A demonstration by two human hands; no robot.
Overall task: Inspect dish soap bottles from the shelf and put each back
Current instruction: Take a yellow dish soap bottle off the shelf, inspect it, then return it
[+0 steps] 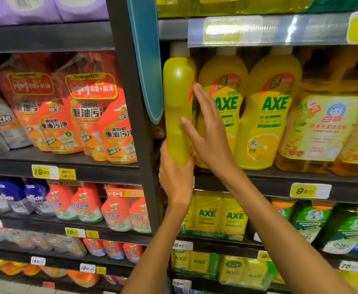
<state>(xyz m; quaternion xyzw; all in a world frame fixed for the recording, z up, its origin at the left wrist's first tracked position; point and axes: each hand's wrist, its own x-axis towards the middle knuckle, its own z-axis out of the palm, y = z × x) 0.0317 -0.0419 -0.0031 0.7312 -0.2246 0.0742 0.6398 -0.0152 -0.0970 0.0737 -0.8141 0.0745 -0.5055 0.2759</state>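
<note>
A tall yellow dish soap bottle (178, 102) with a white cap stands turned sideways at the left end of the shelf (258, 177), its label facing right. My left hand (174, 172) grips the bottle's base from below, fingers curled round it. My right hand (205, 128) lies with straight fingers against the bottle's right side, between it and the neighbouring AXE bottle (222, 107). Another yellow AXE bottle (269, 111) stands upright further right.
A dark upright post (131, 102) with a blue hanging sign (148, 60) borders the bottle on the left. Large amber soap jugs (326, 128) fill the shelf's right. Red refill pouches (78, 107) sit in the left bay. The upper shelf edge (269, 30) hangs close above the caps.
</note>
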